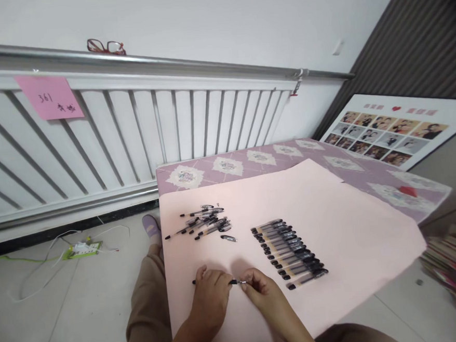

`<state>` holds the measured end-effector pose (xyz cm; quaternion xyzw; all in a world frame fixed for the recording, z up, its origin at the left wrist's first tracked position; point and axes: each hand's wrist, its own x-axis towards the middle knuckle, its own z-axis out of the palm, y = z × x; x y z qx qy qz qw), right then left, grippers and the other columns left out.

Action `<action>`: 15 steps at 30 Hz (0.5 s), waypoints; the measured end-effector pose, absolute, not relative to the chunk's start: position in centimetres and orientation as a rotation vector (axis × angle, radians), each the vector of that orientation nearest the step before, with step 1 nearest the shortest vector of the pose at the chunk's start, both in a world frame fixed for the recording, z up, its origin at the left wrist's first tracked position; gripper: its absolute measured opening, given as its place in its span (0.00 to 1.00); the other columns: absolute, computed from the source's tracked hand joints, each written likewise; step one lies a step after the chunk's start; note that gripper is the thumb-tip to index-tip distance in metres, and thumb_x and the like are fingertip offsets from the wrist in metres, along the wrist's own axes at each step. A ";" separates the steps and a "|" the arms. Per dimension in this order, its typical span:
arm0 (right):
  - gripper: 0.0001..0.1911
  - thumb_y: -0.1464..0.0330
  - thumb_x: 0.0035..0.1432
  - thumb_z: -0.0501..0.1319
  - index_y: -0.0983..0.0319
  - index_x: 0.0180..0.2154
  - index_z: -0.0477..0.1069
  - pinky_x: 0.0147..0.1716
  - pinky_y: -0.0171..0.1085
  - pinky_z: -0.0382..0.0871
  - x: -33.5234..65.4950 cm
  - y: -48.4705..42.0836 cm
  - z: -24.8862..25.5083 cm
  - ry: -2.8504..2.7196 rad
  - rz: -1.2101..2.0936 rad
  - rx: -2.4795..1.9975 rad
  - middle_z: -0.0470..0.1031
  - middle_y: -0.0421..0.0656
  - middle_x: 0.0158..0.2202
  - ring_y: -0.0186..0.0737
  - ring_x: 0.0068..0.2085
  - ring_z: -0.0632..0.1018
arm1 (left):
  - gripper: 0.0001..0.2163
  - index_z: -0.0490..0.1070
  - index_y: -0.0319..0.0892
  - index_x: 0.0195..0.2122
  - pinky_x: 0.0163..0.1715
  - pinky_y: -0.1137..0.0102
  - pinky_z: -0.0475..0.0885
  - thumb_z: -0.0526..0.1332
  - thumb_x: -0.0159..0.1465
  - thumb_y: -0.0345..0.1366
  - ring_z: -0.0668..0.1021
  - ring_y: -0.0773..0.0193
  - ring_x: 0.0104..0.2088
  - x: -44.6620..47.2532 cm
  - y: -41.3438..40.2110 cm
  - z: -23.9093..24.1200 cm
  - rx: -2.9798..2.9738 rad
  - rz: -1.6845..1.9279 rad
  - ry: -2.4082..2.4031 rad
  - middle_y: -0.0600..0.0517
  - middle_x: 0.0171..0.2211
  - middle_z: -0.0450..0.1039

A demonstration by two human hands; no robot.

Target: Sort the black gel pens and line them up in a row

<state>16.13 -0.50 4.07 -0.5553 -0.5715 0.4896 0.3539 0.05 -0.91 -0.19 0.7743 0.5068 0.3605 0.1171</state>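
My left hand (pixel 212 294) is closed around a black pen barrel (pixel 232 282), which lies crosswise with its dark end showing past the fingers on the left. The fingers of my right hand (pixel 263 291) pinch a small shiny pen tip (pixel 241 282) at the barrel's right end. Whether tip and barrel are fully joined is too small to tell. Beyond my left hand lies a loose pile of pen parts (pixel 210 223), with a single black cap (pixel 228 238) beside it. To the right of my right hand, several capped pens (pixel 294 249) lie side by side in a slanted row.
Pink paper (pixel 261 194) covers much of the patterned purple tablecloth (pixel 246 162). Behind stands a white radiator (pixel 185 124) with glasses (pixel 106 46) on its pipe. A power strip (pixel 85 248) is on the floor at left; stacked papers (pixel 453 270) stand at right.
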 end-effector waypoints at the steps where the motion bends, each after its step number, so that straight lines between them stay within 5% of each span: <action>1: 0.08 0.63 0.50 0.59 0.60 0.25 0.65 0.29 0.32 0.61 16.1 -0.5 4.0 -1.488 1.263 -1.433 0.64 0.36 0.23 0.35 0.28 0.66 | 0.10 0.69 0.48 0.37 0.50 0.60 0.53 0.52 0.62 0.26 0.73 0.64 0.36 0.0 -0.9 -0.2 2.260 1.046 1.482 0.57 0.33 0.73; 15: 0.04 0.66 0.51 0.58 0.61 0.27 0.67 0.31 0.33 0.63 16.1 -0.4 3.5 -1.616 1.149 -1.433 0.65 0.36 0.24 0.35 0.29 0.67 | 0.09 0.69 0.47 0.36 0.50 0.58 0.55 0.53 0.61 0.27 0.72 0.62 0.36 0.0 -1.0 0.3 2.239 1.064 1.468 0.55 0.33 0.72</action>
